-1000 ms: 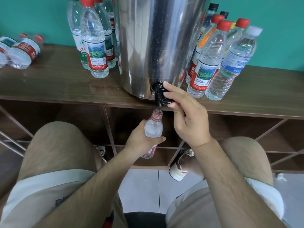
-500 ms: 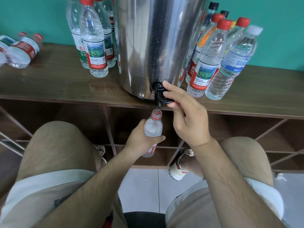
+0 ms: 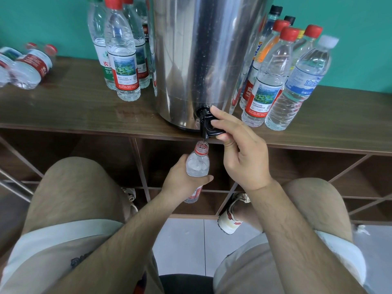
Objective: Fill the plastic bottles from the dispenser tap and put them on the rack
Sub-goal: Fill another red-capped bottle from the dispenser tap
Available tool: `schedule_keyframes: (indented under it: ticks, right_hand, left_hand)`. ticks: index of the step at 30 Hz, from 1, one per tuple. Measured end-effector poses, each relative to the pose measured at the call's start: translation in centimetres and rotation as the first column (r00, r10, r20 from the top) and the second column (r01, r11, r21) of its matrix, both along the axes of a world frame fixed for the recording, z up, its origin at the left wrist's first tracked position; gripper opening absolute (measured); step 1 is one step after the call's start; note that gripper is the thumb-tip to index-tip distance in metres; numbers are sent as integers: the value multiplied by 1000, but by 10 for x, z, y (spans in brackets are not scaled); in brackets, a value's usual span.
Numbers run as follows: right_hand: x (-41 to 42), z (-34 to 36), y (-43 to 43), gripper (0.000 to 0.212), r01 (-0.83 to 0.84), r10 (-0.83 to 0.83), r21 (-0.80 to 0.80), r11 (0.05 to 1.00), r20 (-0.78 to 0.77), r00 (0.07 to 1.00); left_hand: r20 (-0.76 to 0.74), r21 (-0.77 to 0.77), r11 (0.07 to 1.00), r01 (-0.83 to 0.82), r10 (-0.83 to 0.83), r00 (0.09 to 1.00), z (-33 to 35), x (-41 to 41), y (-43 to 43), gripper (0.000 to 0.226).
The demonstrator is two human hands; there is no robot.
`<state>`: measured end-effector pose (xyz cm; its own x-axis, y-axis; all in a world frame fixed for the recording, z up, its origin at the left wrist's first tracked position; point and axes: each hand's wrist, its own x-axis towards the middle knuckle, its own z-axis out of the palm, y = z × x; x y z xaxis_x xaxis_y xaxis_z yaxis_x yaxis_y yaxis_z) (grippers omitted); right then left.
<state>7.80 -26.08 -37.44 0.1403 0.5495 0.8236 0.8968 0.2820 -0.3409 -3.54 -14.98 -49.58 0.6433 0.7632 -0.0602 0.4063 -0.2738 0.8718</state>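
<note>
A small clear plastic bottle with a red neck ring and no cap [image 3: 197,166] is held upright in the left hand [image 3: 180,183], whose fingers and thumb are wrapped round its body. The open mouth of the bottle is placed directly under the spout of the black plastic tap [image 3: 206,127], near it but not touching. The lever of the tap is pinched by the right hand [image 3: 239,153], with the forefinger laid on top and the thumb pressed beneath. The tap is fixed low on a tall stainless steel dispenser drum [image 3: 201,60], which is stood on the top board of a dark brown wooden rack [image 3: 63,111], with the tap overhanging the front edge. Just left of the drum a cluster of capped upright bottles with red and green labels [image 3: 125,66] is seen; just right of it stands another cluster of upright capped bottles [image 3: 269,81], 1 of them a white-capped bottle with a blue label [image 3: 301,85]. At the far left, at least 2 red-labelled bottles [image 3: 29,66] are laid on their sides. Open compartments are seen below the board, and bare knees in pale shorts are seen above a white tiled floor [image 3: 180,240]
</note>
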Motion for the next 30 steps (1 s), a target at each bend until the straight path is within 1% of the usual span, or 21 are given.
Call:
schedule_keyframes:
  ticks: [10, 17, 25, 30]
  right_hand:
    - [0, 1, 0, 25, -5, 5, 12, 1000, -2, 1000]
    - [-1, 1, 0, 26, 3, -3, 11, 1000, -2, 1000]
    - [-2, 2, 0, 29, -5, 6, 15, 1000, -16, 1000]
    - [-2, 2, 1, 29, 2, -2, 20, 1000, -12, 1000]
  left_hand:
    - [3, 15, 1000, -2, 2, 1000, -1, 0, 1, 65]
    - [3, 18, 1000, -1, 1, 1000, -2, 0, 1, 68]
    - [5, 10, 1000, 4, -4, 1000, -2, 0, 1, 63]
    - [-1, 23, 1000, -3, 3, 1000, -2, 0, 1, 64]
